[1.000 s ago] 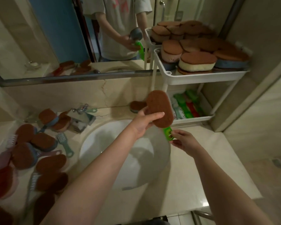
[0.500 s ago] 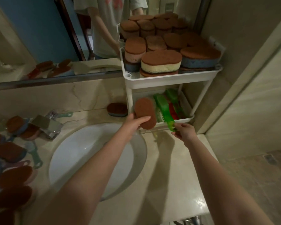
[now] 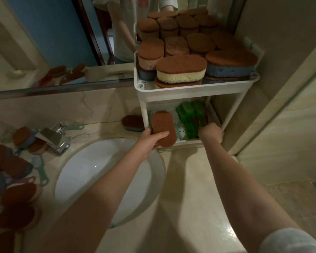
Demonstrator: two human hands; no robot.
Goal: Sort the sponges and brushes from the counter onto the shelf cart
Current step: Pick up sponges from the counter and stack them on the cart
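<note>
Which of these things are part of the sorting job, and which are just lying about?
Job: brown sponge in left hand; right hand on green brushes; shelf cart; stacked sponges on top; counter sponges; counter brush.
Lying about: faucet; sink; mirror.

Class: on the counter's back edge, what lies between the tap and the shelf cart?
Head view: a green brush handle beside the tap, then a brown-topped sponge close to the shelf cart.
</note>
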